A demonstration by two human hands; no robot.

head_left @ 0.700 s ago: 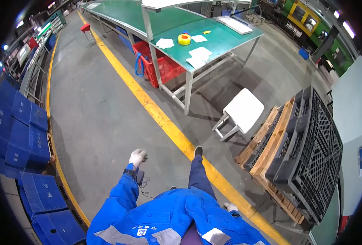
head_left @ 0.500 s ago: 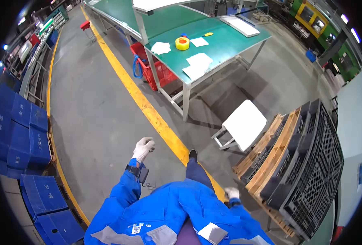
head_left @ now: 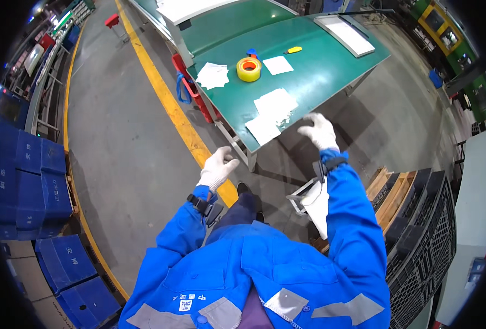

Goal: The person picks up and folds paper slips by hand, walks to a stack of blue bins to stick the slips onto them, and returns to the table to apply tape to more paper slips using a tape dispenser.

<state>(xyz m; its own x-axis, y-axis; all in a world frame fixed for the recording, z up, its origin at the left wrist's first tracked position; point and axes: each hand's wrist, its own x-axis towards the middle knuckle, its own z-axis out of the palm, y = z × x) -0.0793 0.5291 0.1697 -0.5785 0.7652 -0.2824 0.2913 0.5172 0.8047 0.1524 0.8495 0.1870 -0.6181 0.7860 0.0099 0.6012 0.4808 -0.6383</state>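
Observation:
Both my hands wear white gloves and hold nothing. My left hand (head_left: 218, 168) is over the floor just short of the green-topped table (head_left: 221, 104), its fingers apart and a little curled. Near the table's front edge, my right hand (head_left: 318, 131) reaches forward with fingers spread. Closest to it lie white paper sheets (head_left: 276, 104), overlapping at the near corner. Beyond them are a roll of yellow tape (head_left: 249, 70), a single white sheet (head_left: 278, 65), a yellow-handled cutter (head_left: 293, 50) and another small stack of white papers (head_left: 213, 75).
A white-topped stool (head_left: 316, 205) stands beneath my right arm. To the right lean black plastic pallets (head_left: 426, 241) and wooden ones. Blue boxes (head_left: 43, 186) are piled at the left. A red crate (head_left: 202, 104) sits under the table, beside a yellow floor line (head_left: 172, 107).
I have come closer to the table. My right hand has risen from my side to its front edge, and my left hand has moved forward and right.

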